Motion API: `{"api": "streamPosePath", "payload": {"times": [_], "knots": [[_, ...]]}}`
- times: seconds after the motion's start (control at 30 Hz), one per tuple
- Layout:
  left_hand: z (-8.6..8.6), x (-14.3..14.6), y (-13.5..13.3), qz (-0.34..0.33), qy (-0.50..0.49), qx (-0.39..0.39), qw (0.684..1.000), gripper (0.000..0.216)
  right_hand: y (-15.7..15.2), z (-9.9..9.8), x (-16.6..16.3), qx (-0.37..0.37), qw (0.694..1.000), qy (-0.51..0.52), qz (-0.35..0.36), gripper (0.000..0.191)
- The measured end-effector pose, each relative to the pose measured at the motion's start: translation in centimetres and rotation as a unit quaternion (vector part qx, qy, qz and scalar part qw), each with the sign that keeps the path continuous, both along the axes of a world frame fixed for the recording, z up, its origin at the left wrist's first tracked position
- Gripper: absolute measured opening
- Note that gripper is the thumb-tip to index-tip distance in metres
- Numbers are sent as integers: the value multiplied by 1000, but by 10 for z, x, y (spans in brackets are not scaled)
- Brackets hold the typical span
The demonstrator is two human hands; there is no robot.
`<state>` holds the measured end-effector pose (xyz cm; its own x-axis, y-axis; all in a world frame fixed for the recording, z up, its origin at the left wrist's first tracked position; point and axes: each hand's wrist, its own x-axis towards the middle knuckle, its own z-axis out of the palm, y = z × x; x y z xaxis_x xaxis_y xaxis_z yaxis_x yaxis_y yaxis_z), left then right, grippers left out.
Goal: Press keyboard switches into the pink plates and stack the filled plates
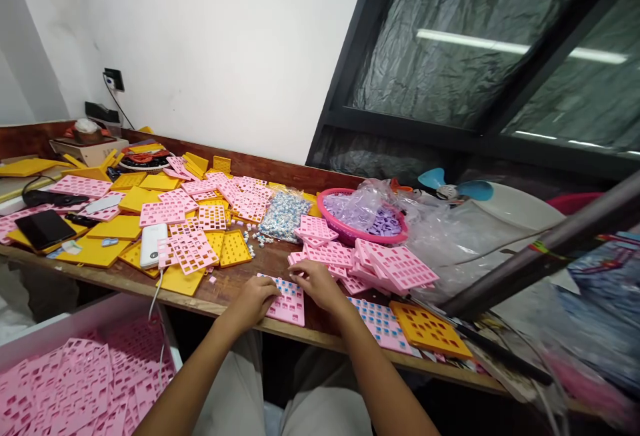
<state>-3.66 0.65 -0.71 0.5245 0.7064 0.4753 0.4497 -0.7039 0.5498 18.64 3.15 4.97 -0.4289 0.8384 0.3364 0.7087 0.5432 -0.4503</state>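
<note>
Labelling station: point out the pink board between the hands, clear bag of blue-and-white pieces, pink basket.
Pink board (289, 303): head view, middle of top face.
Clear bag (285, 215): head view, middle of its upper side.
Pink basket (358, 234): head view, near rim.

Single head cam, at the wearer's eye level, facing forward and down over the desk (230, 284). Fairly close: lap (227, 393) and forearms (193, 368) nearest, along bottom edge; left grip (254, 299) and right grip (320, 284) mid-frame, below centre. Wide coverage: white crate (45, 335) low left, white wall (225, 56) upper left, dark-framed window (450, 69) upper right. Frame rolled, desk edge dropping rightward.
</note>
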Motion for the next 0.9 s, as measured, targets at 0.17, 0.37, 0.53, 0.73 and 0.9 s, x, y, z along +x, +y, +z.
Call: {"api": "streamPosePath", "payload": {"times": [0.17,0.37,0.53,0.73,0.9], "knots": [[5,4,-6,34,49,26,998,20,-37,-13,22,-49,998,-22,-25,28],[14,6,-12,99,168,89,977,20,-41,-24,10,-4,988,-136,-76,26],[17,7,-7,81,187,90,975,19,-42,-22,6,-19,978,-185,-95,31],[11,10,-3,120,184,62,974,20,-38,-9,4,-48,965,-238,-98,27],[5,14,-11,141,188,75,969,22,-36,-5,2,-48,967,-230,-97,21]]}}
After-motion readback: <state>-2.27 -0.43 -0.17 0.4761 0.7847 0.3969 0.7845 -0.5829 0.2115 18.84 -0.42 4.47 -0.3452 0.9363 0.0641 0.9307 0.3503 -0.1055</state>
